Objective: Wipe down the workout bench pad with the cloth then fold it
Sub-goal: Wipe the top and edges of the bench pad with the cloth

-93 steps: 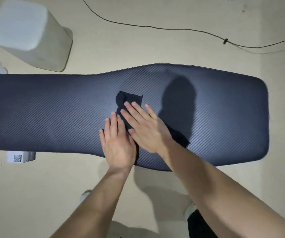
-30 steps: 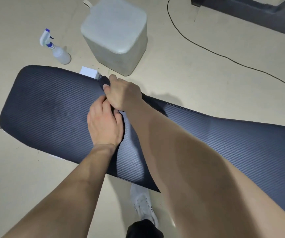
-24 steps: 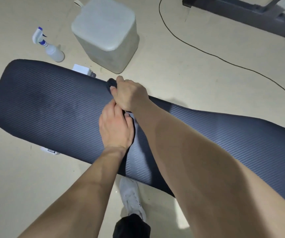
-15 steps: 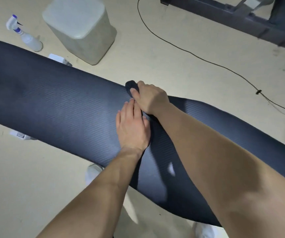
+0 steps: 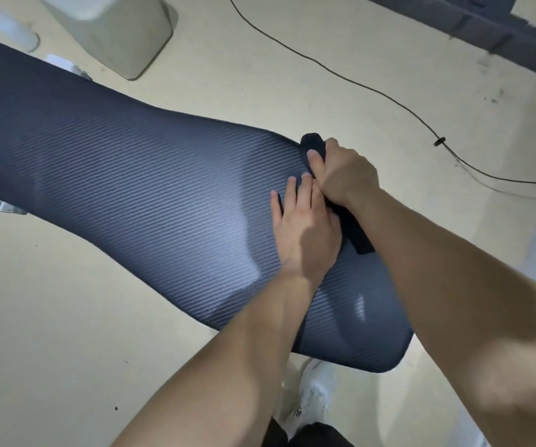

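The dark cloth (image 5: 314,144) lies bunched in a strip at the far edge of the bench pad (image 5: 131,188), toward its right end. The right hand (image 5: 345,175) has its fingers and thumb curled around the cloth, gripping it. The left hand (image 5: 305,227) lies flat on the pad with fingers straight, just beside the cloth, its fingertips touching the right hand. A black cable (image 5: 357,82) crosses the floor beyond, and 1 white shoe (image 5: 315,398) shows below.

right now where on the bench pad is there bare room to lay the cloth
The stretch of bench pad left of the left hand is bare. Crowded near the far edge, where the right hand grips the cloth.
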Tool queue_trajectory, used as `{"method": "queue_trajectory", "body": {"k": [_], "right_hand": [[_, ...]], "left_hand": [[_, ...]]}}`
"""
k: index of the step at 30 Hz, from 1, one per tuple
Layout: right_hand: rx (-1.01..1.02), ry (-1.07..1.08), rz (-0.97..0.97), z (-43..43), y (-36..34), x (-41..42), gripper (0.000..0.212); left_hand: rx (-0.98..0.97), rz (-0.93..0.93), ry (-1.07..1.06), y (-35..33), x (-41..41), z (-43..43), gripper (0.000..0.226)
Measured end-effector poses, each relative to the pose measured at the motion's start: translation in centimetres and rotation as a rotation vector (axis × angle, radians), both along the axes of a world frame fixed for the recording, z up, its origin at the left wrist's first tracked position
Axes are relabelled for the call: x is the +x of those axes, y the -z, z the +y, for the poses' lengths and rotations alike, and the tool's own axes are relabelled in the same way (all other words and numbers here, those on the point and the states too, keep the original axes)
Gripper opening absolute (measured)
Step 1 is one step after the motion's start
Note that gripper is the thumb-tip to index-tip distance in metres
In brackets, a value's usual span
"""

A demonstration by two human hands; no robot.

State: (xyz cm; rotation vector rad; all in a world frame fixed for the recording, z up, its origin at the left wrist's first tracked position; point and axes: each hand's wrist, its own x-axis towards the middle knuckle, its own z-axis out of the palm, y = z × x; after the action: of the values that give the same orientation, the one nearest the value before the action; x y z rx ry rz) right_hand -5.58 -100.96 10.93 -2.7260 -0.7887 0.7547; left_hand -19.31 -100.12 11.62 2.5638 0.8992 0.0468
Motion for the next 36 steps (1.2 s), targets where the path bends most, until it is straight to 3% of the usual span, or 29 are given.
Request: {"method": "queue_trajectory", "body": {"k": [8,15,25,30,36], "right_hand": [[-0.043,0.096,0.018,-5.8,-0.7,-0.1,0.046],[0.034,0.076,0.119,-11.2,-0.2,1.2,0.051],[0.045,0.139,0.327,-20.2,-0.1,3.2,0.054],[0.038,0.143,0.36,-22.0,-0.3,3.4,0.053],[0.035,0.197,0.337,-21.4,-0.8,2.6,0.046]], "left_hand": [[0.006,0.129,0.095,-1.4,0.0,-3.3,0.057],[0.055,0.266,0.008,-0.9,3.5,-9.4,0.065],[-0.037,0.324,-0.179,-0.7,6.9,-20.3,0.074],[-0.039,0.392,-0.118,-1.0,7.0,-21.6,0.077],[-0.105,0.308,-0.035,-1.8,5.5,-19.4,0.072]]}}
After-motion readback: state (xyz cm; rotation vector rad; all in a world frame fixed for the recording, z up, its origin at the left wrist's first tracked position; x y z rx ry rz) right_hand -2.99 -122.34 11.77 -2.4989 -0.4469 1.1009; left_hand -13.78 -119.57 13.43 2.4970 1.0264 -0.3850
